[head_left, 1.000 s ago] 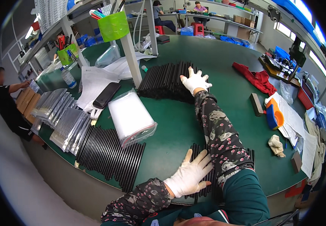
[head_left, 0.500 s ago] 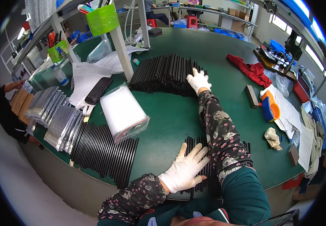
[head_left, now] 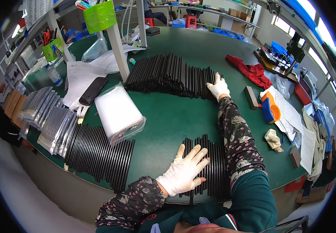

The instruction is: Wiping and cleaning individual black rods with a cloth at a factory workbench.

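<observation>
My left hand, in a white glove with bare fingertips, lies with spread fingers on a near batch of black rods at the table's front edge. My right hand, gloved the same way, reaches to the right end of a far heap of black rods. Its thumb and fingers are apart and touch the end rods. The heap is stacked higher on its left and thins to the right. Another row of black rods lies at the front left. My right forearm covers part of the near batch's right side.
A white bagged stack overlaps the left row; beside it are a black phone and clear bagged packs. A shelf post stands left of the heap. Right lie a red cloth, a grey block and a tape dispenser.
My right hand has moved right along the far heap, and the heap's right part now spreads further right. My left hand stays spread on the near rods. The whole view has shifted slightly.
</observation>
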The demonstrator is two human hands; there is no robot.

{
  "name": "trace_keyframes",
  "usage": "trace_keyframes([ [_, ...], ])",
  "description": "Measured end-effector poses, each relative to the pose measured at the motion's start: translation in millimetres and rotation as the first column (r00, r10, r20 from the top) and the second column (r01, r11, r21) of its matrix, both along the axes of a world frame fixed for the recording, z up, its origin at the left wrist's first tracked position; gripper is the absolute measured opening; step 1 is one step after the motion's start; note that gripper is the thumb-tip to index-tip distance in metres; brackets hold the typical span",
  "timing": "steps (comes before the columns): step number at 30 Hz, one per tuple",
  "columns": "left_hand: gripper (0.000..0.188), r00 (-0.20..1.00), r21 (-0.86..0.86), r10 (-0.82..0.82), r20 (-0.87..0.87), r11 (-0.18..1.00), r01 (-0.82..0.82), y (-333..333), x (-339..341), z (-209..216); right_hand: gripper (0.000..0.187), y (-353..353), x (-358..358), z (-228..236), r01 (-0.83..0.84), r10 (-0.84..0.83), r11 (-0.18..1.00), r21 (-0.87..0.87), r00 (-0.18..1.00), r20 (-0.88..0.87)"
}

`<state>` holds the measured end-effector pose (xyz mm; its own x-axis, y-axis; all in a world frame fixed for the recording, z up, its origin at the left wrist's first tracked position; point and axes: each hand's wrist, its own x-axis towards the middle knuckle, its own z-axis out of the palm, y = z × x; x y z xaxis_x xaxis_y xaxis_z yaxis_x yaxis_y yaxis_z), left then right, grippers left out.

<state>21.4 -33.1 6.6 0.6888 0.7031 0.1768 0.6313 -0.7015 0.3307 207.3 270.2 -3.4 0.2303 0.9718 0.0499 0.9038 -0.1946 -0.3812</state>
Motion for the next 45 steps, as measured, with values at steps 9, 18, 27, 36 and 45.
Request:
trace_keyframes([
  [9,0.064,1.000,-0.029,-0.006,0.012,1.000,0.006,1.8,0.0,2.8,0.072,12.0,31.2,13.7,0.049,-0.054,0.985,-0.168,0.998,-0.024],
  [18,0.063,1.000,-0.044,-0.001,0.031,0.999,0.003,0.6,-0.7,1.8,0.074,-17.0,27.1,36.9,0.153,-0.097,0.969,-0.194,0.958,0.269],
  [27,0.064,1.000,-0.037,0.000,0.024,0.999,0.001,-0.3,-1.9,2.8,0.067,-42.7,54.4,37.9,0.084,0.047,0.953,-0.290,0.907,0.418],
  [36,0.065,1.000,-0.004,-0.002,-0.002,1.000,0.002,2.6,-1.9,6.3,0.061,-96.8,84.5,39.6,-0.082,0.192,0.944,-0.319,0.924,0.332],
  [45,0.067,1.000,0.002,0.001,0.022,1.000,-0.001,2.1,-2.1,4.6,0.071,-166.2,135.0,42.0,-0.234,0.353,0.897,-0.374,0.889,0.290],
])
